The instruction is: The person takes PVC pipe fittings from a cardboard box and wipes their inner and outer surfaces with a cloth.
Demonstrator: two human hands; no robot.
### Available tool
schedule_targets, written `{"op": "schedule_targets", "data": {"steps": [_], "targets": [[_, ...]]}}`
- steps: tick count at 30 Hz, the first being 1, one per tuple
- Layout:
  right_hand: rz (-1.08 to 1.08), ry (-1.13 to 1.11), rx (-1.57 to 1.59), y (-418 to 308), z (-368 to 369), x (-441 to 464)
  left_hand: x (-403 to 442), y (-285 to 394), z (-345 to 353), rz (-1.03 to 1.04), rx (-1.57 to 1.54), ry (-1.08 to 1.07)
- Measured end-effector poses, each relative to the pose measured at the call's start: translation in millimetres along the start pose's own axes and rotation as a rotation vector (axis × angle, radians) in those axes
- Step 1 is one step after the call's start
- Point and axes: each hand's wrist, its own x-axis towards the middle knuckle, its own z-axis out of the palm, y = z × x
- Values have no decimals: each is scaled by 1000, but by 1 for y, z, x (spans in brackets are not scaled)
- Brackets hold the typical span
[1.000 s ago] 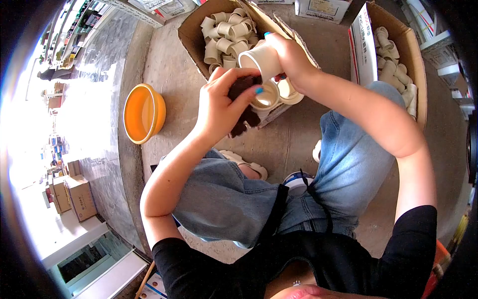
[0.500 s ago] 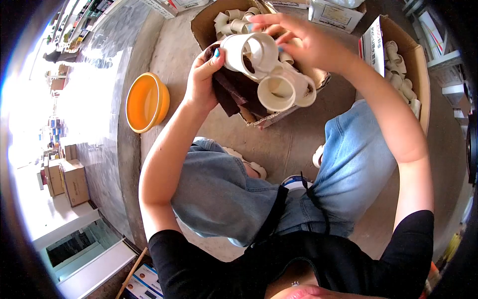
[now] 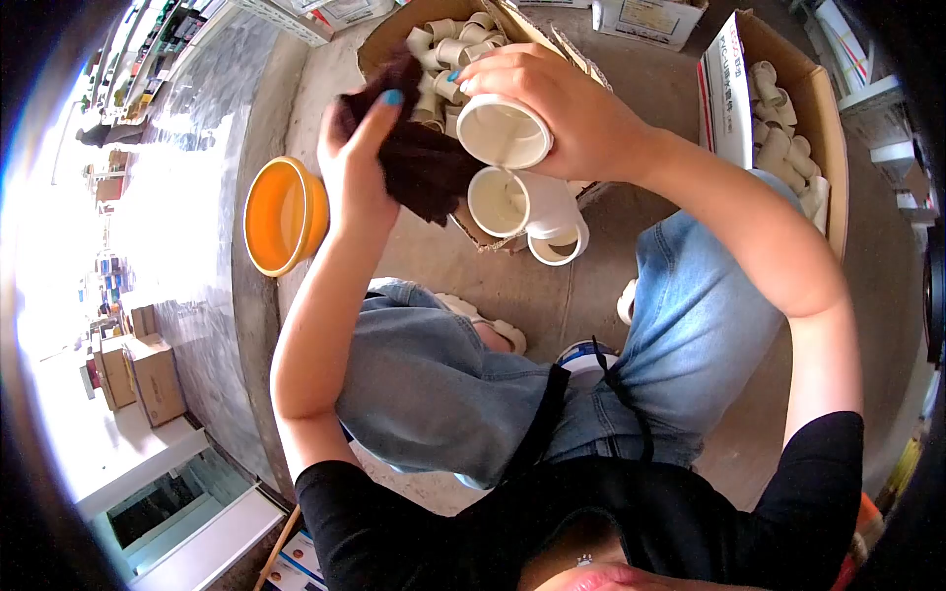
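Observation:
My left hand is closed on a dark brown cloth, which hangs folded beside the pipe fitting and is slightly smeared by motion. In my right hand is a white PVC pipe fitting, its round mouth facing me and my fingers wrapped over its far side. Just below it, two more white openings show; I cannot tell whether they belong to the same fitting. Behind both hands stands an open cardboard box full of smaller white pipe fittings.
An orange basin rests on the floor to the left. At the right, a second cardboard box holds more white fittings. Further cartons stand at the back. My jeans-clad legs flank the floor in front of me.
My left hand has drawn left, taking the cloth off the fitting. My right hand, open-fingered before, has closed round the fitting, which has shifted slightly left and turned.

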Motion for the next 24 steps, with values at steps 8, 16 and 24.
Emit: {"op": "schedule_targets", "data": {"steps": [8,16,24], "targets": [[73,66,-80,-2,7,1,-26,4,-4,1288,914,-283],[204,-3,-67,-10,0,6,-11,0,5,1342,1546,-539],[221,-14,-210,-11,-5,0,-17,-17,16,1002,1284,-563]]}}
